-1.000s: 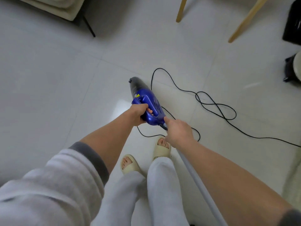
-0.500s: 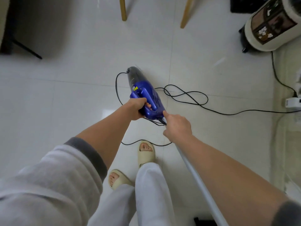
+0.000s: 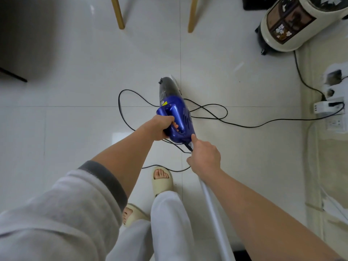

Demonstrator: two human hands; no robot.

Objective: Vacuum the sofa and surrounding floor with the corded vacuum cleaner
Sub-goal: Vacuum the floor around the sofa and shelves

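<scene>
While the left hand (image 3: 160, 127) wraps the handle of the blue vacuum cleaner (image 3: 176, 117) above the tiled floor (image 3: 75, 81), the right hand (image 3: 205, 157) grips its pale tube (image 3: 214, 219), forefinger touching the body, black cord (image 3: 216, 113) looped beneath.

You stand on white tile floor (image 3: 75, 91). Black cord (image 3: 207, 112) loops on it under and beyond your hands, running right to a power strip (image 3: 325, 108). Two wooden legs (image 3: 117, 14) stand ahead; cream appliance (image 3: 288, 25) far right of them.
</scene>
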